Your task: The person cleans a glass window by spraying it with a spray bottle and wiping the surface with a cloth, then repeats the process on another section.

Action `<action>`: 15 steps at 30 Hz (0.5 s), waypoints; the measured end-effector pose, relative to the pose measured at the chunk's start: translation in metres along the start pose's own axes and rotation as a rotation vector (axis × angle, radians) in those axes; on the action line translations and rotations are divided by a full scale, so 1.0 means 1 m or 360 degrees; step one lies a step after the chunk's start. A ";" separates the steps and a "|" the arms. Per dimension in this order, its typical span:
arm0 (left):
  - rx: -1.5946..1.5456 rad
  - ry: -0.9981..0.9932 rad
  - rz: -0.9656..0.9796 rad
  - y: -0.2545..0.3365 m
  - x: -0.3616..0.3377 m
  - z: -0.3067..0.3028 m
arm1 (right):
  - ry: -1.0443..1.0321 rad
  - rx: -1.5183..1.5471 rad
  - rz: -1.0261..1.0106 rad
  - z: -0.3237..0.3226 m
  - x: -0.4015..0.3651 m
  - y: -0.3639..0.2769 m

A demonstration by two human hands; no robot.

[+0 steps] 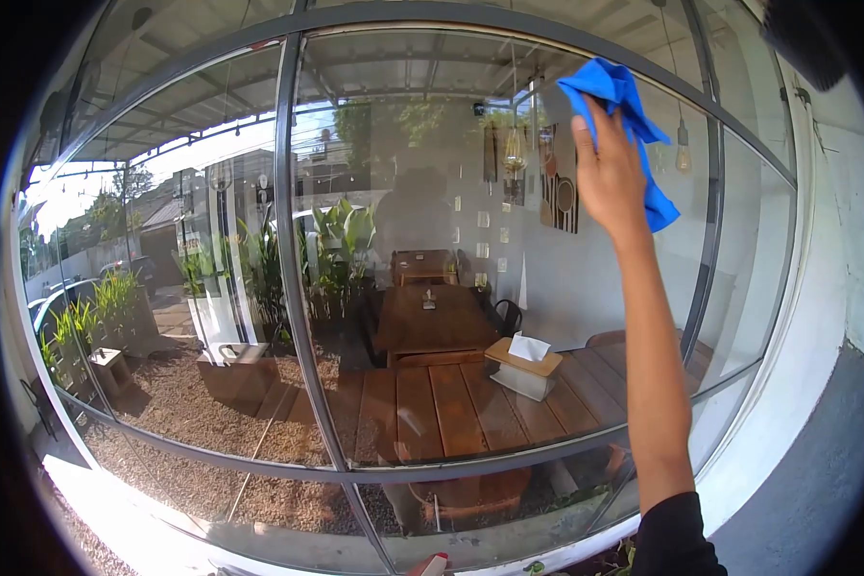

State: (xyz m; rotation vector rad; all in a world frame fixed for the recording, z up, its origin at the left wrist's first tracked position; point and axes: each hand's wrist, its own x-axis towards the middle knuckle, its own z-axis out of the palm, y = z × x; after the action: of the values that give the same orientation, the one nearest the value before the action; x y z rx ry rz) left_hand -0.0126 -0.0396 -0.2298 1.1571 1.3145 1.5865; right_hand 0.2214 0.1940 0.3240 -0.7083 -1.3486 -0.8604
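Note:
My right hand [610, 178] is raised to the upper right of a large window pane [355, 288]. It presses a crumpled blue cloth [660, 206] near the top frame bar, with fingers partly covered by the folds. At the bottom edge, the red and white tip of what looks like a spray bottle [434, 564] shows; the rest is cut off. My left hand is out of view, so whether it holds that bottle is hidden.
Grey metal bars [286, 240] divide the glass. Behind it stand wooden tables [437, 322] and a tissue box [523, 370]. A white wall [835, 240] borders the window on the right. Plants, gravel and a person's dark outline reflect in the panes.

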 end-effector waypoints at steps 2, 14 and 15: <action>-0.0002 -0.0095 -0.0007 0.013 0.001 -0.007 | 0.0049 0.0096 -0.0177 0.019 -0.011 -0.062; 0.0350 -0.0306 0.0421 0.043 0.003 -0.010 | -0.0128 0.0379 -0.0563 0.080 -0.072 -0.220; 0.0346 -0.0351 0.0420 0.046 0.005 -0.007 | -0.0097 0.0352 -0.0653 0.075 -0.071 -0.207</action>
State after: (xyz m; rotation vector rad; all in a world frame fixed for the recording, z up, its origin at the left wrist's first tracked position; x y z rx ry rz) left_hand -0.0210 -0.0452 -0.1844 1.6476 1.2497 1.4692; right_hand 0.0053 0.1576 0.2512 -0.2895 -1.6456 -0.9960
